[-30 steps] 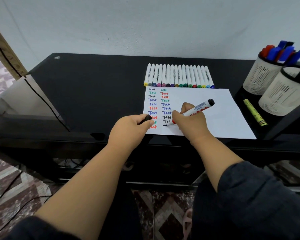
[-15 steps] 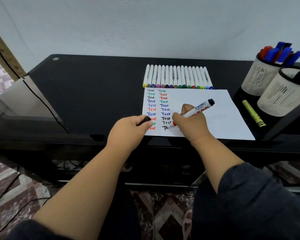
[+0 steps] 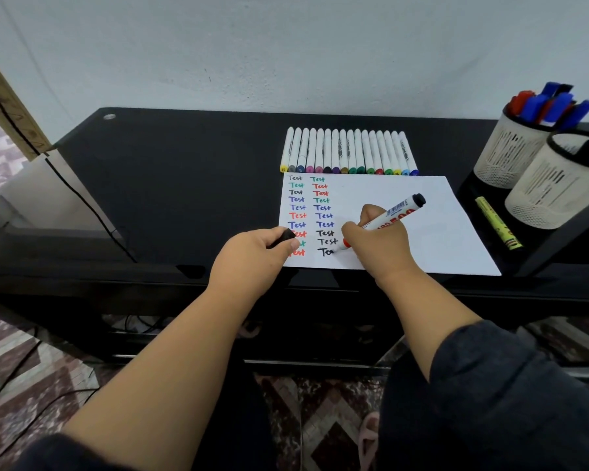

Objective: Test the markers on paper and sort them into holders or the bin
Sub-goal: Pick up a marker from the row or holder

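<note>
On the black desk (image 3: 184, 185), white paper (image 3: 422, 232) lies flat near the front edge, right of centre. Two columns of the word "Test" run down its left side in black, green, blue and red ink.

Right hand (image 3: 378, 246) grips a whiteboard marker (image 3: 388, 217), fingers curled round the lower barrel. Marker is tilted, black end cap up and to the right, tip down on the paper at the bottom of the second column. Last entry there reads "Te" in black; the rest is hidden behind the hand.

Left hand (image 3: 252, 256) rests on the desk at the paper's left edge, fingers curled, pinching a small black cap (image 3: 284, 237) between thumb and forefinger. It covers part of the lower entries in the first column.

Row of white-barrelled markers (image 3: 347, 153) lies side by side just beyond the paper's far edge, coloured ends toward the paper, touching one another.

At right, two pale mesh holders stand close together. Far holder (image 3: 504, 154) contains red and blue markers, caps up. Near holder (image 3: 551, 192) shows at least one blue marker; its contents are mostly cut off. Yellow-green marker (image 3: 497, 222) lies on the lower shelf, just beside the near holder.
</note>
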Motion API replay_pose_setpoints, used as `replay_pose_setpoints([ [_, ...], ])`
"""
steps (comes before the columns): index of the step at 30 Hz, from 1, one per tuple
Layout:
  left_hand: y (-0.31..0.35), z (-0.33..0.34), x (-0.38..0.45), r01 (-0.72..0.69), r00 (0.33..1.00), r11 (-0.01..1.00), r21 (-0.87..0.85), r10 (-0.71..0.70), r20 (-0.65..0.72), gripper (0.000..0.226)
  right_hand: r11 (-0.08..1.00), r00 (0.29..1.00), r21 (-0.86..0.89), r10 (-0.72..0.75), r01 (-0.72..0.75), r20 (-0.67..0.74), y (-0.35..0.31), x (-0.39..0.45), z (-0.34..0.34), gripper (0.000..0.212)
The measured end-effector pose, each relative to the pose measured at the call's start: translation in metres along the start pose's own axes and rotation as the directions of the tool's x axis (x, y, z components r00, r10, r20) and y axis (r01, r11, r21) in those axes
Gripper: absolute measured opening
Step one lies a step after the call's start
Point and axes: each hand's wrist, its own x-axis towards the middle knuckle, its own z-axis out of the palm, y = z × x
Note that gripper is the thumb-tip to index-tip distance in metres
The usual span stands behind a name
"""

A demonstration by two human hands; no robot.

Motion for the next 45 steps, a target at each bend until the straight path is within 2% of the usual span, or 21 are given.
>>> replay_pose_setpoints([
  [14, -0.001, 0.000, -0.001, 0.013, 1.000, 1.000, -0.020, -0.013, 0.005, 0.032, 0.999, 0.999, 0.044, 0.034, -0.032, -0.031, -0.001, 0.000, -0.002, 0.037],
  [21, 0.001, 0.001, -0.001, 0.004, 1.000, 1.000, 0.002, -0.004, 0.017, 0.034, 0.999, 1.000, 0.021, 0.029, -0.029, -0.004, -0.001, 0.000, -0.003, 0.038],
  [26, 0.001, 0.002, -0.001, -0.013, 0.999, 1.000, -0.012, 0.014, 0.043, 0.033, 0.982, 0.995, 0.169, 0.087, -0.078, -0.046, -0.005, 0.000, -0.005, 0.033],
  [32, 0.004, 0.004, -0.002, -0.055, 0.991, 0.998, -0.037, 0.059, 0.120, 0.039, 0.920, 0.999, 0.391, 0.025, -0.039, 0.042, -0.014, -0.007, -0.001, 0.039],
  [39, 0.005, 0.008, -0.005, -0.128, 0.980, 0.988, -0.087, 0.140, 0.142, 0.036, 0.929, 0.996, 0.369, -0.020, -0.015, 0.089, -0.017, -0.015, 0.004, 0.042],
  [45, 0.006, 0.007, -0.004, -0.172, 0.977, 0.977, -0.123, 0.186, 0.109, 0.037, 0.922, 0.986, 0.386, -0.039, -0.027, 0.162, -0.021, -0.018, 0.003, 0.042],
])
